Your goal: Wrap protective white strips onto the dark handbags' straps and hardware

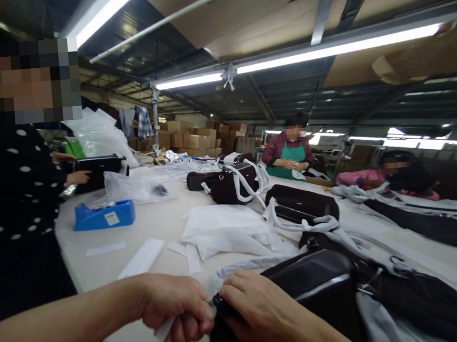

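Observation:
My left hand (179, 307) is closed in a fist at the lower middle, gripping a white strip (164, 330) that pokes out below the palm. Its thumb and forefinger meet the end of a black handbag (319, 274). Over that end my right hand (255, 303) is curled, fingers bent round the bag beside a small black fitting (220, 304). A grey-white wrapped strap (244, 265) runs behind my right hand. The undersides of my right fingers are hidden.
Wrapped black bags (302, 202) and white sheets (221, 227) lie on the pale table (77, 256). A blue tape dispenser (105, 215) stands left, near a plastic bag (135, 186). A person in polka dots (11, 172) stands close at left; other people work across the table.

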Motion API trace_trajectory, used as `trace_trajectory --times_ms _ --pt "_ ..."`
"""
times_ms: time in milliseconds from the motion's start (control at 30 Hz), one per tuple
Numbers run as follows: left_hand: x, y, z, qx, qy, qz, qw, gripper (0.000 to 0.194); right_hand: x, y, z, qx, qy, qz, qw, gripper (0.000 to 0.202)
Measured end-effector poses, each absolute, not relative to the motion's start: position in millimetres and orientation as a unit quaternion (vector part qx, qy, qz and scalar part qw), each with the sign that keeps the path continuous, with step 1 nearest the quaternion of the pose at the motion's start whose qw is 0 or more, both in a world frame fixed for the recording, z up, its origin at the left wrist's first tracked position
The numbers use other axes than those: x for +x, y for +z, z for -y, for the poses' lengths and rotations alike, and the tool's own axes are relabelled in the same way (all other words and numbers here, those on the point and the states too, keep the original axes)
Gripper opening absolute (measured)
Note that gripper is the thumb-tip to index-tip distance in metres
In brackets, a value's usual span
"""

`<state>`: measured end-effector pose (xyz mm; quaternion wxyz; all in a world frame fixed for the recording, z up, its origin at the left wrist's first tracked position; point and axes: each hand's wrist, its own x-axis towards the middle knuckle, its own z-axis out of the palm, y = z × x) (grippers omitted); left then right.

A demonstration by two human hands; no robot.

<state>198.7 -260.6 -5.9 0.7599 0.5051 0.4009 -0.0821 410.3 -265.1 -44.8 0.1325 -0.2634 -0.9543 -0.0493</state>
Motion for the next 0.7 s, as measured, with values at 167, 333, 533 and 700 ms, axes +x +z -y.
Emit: trace_trajectory --times_ms 167,333,533,700 --pt "195.6 -8.1 258.6 0.507 -0.069 -0.361 0.78 0.014 408.0 -56.6 267.2 -0.264 -0.129 0.945 0.143 0.011" --pt "194.8 -17.5 252.4 0.475 -0.057 -0.408 0.777 0.024 405.0 -66.4 261.8 -0.241 -0.184 0.939 0.162 0.014" --pt "203.3 -18.3 251.6 0.586 0.005 -0.504 0.634 0.011 401.0 -68.8 252.5 -0.258 -0.146 0.945 0.138 0.015" --pt "214.8 -0.5 261.2 0.81 0.037 -0.496 0.311 0.012 400.4 -69.8 248.0 -0.266 -0.133 0.942 0.153 0.015"
